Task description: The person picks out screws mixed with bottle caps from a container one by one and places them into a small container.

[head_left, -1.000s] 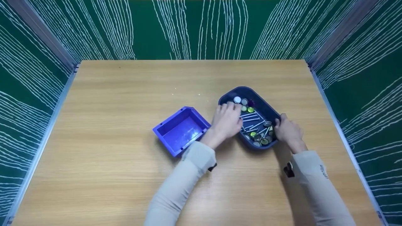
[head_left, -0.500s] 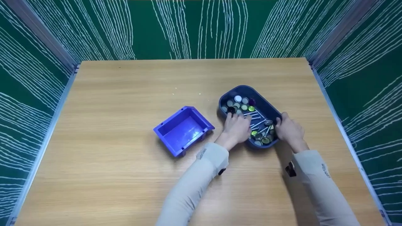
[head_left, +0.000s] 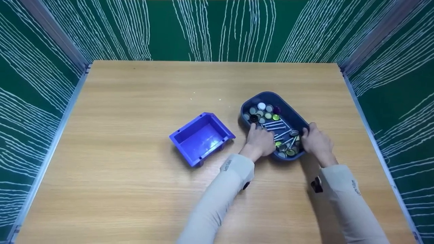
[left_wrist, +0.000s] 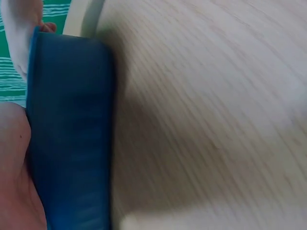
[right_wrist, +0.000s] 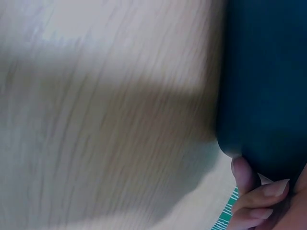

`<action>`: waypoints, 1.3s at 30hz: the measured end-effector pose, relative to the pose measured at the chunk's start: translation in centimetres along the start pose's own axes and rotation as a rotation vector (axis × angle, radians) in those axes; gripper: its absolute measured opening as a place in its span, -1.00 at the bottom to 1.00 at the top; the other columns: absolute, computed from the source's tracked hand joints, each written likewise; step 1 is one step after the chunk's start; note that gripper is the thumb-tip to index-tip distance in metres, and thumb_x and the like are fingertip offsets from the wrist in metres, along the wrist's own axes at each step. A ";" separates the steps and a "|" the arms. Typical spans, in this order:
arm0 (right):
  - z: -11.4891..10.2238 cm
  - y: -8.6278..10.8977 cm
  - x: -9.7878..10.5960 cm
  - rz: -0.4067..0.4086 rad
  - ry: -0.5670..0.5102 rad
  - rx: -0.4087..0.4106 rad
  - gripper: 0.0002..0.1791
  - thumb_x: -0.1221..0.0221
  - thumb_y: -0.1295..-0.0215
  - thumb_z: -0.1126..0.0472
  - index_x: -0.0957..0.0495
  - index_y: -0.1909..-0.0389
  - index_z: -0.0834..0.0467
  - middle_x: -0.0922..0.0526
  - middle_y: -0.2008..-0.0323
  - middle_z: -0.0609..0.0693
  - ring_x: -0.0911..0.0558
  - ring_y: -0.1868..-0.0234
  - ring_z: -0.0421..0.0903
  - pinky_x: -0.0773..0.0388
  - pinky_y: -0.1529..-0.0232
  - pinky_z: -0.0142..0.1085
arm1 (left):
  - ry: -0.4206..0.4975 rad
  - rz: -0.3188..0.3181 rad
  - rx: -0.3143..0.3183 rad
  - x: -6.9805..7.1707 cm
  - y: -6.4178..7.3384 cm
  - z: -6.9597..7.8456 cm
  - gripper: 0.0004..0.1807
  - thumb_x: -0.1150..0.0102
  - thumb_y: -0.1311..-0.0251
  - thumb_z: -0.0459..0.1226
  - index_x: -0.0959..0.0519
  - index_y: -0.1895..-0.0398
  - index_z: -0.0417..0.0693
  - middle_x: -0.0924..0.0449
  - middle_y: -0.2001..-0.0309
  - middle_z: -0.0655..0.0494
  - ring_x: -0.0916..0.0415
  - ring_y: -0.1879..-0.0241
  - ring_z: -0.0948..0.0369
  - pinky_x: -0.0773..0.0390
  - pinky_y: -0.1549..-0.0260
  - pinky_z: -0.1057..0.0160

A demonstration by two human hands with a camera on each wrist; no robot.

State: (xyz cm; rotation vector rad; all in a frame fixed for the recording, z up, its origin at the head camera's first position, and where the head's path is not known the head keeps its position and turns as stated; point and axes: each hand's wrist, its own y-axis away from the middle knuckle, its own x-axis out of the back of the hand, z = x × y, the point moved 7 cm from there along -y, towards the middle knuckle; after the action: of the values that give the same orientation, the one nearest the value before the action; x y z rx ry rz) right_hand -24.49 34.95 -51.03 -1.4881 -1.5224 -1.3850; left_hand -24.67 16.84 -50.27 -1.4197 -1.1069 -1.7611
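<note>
The fingertips of the left hand (head_left: 261, 141) are hidden inside the dark blue tray (head_left: 288, 110), and whether they pinch anything cannot be told; the left wrist view shows only part of that hand against the tray's rim, with the tray's outer wall blurred. The right hand (head_left: 317, 142) grips the tray at its right side, fingers curled round the edge in the right wrist view, where most of the tray is cut off. The hands are apart, with the tray between them. The tray sits right of centre on the wooden table (head_left: 118, 152). In it, metal nails (head_left: 273, 128) lie across the middle, some partly covered by the left hand. Round caps gather at its far end, among them a white cap (head_left: 261, 106) and a black cap (head_left: 253, 118), and more overlap at the near end, too crowded to count. Left of the tray, just apart from it, stands a purple-blue bin (head_left: 203, 139), light glinting off its floor
</note>
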 end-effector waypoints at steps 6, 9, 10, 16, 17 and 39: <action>0.1 0.0 0.1 -0.001 -0.007 -0.003 -0.47 0.40 -0.54 -0.10 -0.18 -0.11 0.29 -0.47 0.03 0.60 -0.52 0.03 0.51 -0.43 0.26 0.14 | -0.008 0.008 0.023 0.1 -0.1 0.1 -0.66 0.10 -0.35 0.00 -0.63 0.04 0.17 -0.64 -0.01 0.19 -0.47 -0.08 0.16 -0.15 -0.28 0.07; 0.0 0.0 0.1 -0.002 -0.015 -0.008 -0.46 0.40 -0.54 -0.10 -0.19 -0.13 0.29 -0.47 0.02 0.60 -0.52 0.03 0.51 -0.43 0.25 0.14 | 0.011 -0.021 0.060 0.2 -0.2 0.0 -0.69 0.03 -0.31 0.01 -0.64 0.06 0.19 -0.65 0.00 0.22 -0.49 -0.06 0.19 -0.15 -0.30 0.08; 0.0 0.0 0.0 -0.002 -0.014 -0.012 -0.46 0.40 -0.54 -0.10 -0.19 -0.13 0.29 -0.46 0.01 0.60 -0.52 0.02 0.50 -0.43 0.25 0.15 | 0.017 -0.030 0.071 0.2 -0.2 0.1 -0.71 0.00 -0.30 0.01 -0.64 0.08 0.20 -0.66 0.00 0.24 -0.50 -0.06 0.20 -0.15 -0.30 0.09; 0.1 0.1 0.0 0.003 -0.012 -0.028 -0.47 0.41 -0.54 -0.09 -0.18 -0.14 0.28 -0.44 -0.06 0.60 -0.49 -0.04 0.50 -0.42 0.19 0.20 | 0.027 -0.046 0.112 0.6 -0.5 0.2 -0.75 -0.07 -0.29 0.04 -0.65 0.12 0.25 -0.68 0.02 0.30 -0.56 0.00 0.26 -0.19 -0.29 0.08; 0.1 0.1 -0.1 0.002 -0.013 -0.027 -0.47 0.41 -0.54 -0.09 -0.18 -0.14 0.28 -0.45 -0.05 0.59 -0.49 -0.04 0.49 -0.42 0.19 0.20 | 0.031 -0.036 0.120 0.6 -0.5 0.2 -0.74 -0.09 -0.29 0.05 -0.65 0.11 0.25 -0.68 0.02 0.31 -0.57 0.02 0.26 -0.20 -0.28 0.09; 0.2 0.1 -0.1 0.012 -0.022 -0.031 -0.45 0.40 -0.54 -0.11 -0.19 -0.08 0.31 -0.49 0.03 0.58 -0.54 0.05 0.47 -0.41 0.25 0.14 | -0.107 0.309 -0.009 4.1 1.2 0.1 -0.77 -0.14 -0.28 -0.12 -0.69 0.09 0.13 -0.66 0.06 0.17 -0.58 0.04 0.21 -0.55 0.03 0.23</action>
State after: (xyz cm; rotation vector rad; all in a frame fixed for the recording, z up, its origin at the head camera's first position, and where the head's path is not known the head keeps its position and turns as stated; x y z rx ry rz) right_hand -24.38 35.09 -51.13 -1.5340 -1.5093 -1.3957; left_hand -24.56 16.55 -46.02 -1.6101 -0.8778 -1.4886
